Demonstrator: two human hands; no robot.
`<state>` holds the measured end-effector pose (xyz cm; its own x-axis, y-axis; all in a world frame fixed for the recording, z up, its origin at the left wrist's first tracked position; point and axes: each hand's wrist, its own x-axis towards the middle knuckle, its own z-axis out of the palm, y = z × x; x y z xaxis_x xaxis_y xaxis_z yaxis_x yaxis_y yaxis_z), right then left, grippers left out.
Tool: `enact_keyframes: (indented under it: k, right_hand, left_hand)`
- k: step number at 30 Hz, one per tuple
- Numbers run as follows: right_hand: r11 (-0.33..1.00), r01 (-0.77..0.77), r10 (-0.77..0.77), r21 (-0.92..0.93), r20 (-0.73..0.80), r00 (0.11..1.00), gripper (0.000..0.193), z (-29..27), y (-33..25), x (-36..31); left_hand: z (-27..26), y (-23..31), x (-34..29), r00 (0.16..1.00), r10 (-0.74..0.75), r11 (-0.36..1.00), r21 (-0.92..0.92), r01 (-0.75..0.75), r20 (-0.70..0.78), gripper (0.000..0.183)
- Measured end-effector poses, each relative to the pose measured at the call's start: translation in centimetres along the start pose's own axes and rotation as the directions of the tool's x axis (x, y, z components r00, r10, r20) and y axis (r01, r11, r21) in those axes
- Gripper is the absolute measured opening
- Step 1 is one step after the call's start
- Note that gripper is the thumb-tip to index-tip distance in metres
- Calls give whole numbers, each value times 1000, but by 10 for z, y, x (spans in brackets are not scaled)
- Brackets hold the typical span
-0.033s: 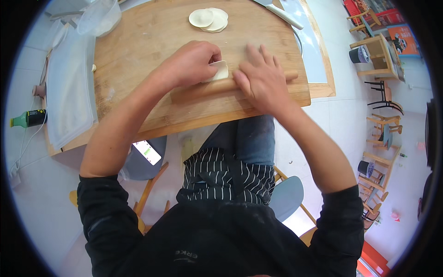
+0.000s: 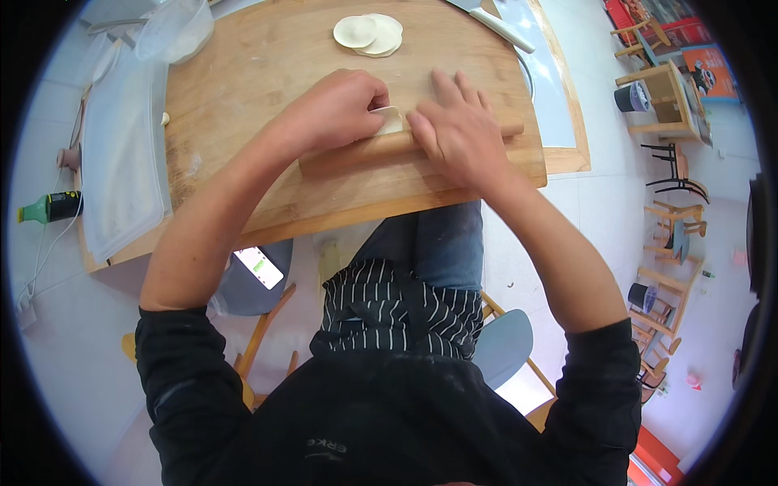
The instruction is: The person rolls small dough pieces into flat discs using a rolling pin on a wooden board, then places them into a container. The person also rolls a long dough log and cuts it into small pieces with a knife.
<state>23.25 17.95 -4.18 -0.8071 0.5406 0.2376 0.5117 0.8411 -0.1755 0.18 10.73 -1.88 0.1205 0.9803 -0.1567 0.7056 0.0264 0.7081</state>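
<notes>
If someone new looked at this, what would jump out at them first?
Probably the two hands near the middle of the wooden board: the right hand rests on a rolling pin, and the left hand holds a pale dough piece at the pin's far side. Next, likely the overlapping dough rounds near the board's far edge.

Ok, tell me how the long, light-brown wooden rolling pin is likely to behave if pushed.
The rolling pin would likely roll rather than slide, given its round, rod-like shape. It's probably stiff: it looks straight under the person's bare right hand. It seems unlikely to tip, lying lengthwise on the flat, light-brown wooden board.
</notes>
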Motion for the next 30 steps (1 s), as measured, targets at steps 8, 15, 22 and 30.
enact_keyframes:
  k: [8,15,22,30]
  right_hand:
    - [999,-50,50,-21,-39,998,36,13,7,24]
    - [996,-86,86,3,49,995,39,-22,-26,-55]
    - [999,-45,45,-1,-79,996,41,24,11,45]
    - [994,-104,103,13,51,993,43,8,-1,40]
  left_hand:
    - [-17,9,16,988,-18,994,112,1,152,15]
    - [-5,4,-8,990,-64,986,-161,44,-122,13]
    - [-10,1,3,991,-38,999,-24,35,-125,18]
    - [-22,5,17,999,-13,999,32,11,53,13]
